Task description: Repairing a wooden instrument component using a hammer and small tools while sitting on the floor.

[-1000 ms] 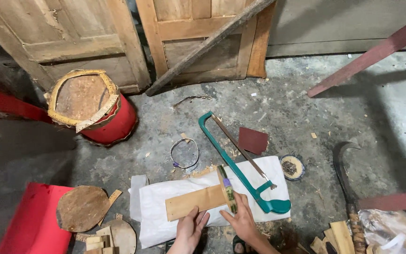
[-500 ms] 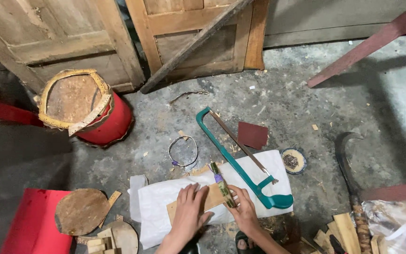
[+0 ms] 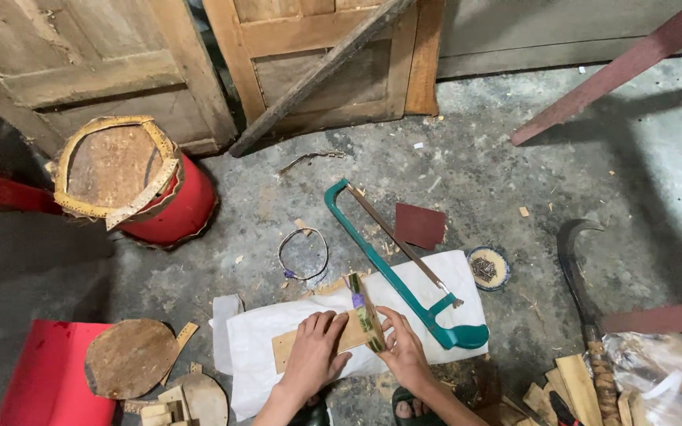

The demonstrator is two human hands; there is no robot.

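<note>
A flat wooden piece (image 3: 313,341) is pressed down by the left hand (image 3: 313,355), fingers spread on top; a small greenish block (image 3: 366,315) is pinched against its right end by the right hand (image 3: 404,351). The piece lies on white paper (image 3: 254,347), long axis left to right, slightly rising rightward. It is judged light, stiff, best held flat by its faces. A green hacksaw (image 3: 392,264) lies just beside

clear plastic bag (image 3: 657,371) | bottom right corner, on floor | crumpled, whitish | no labels, signs, screens
</note>
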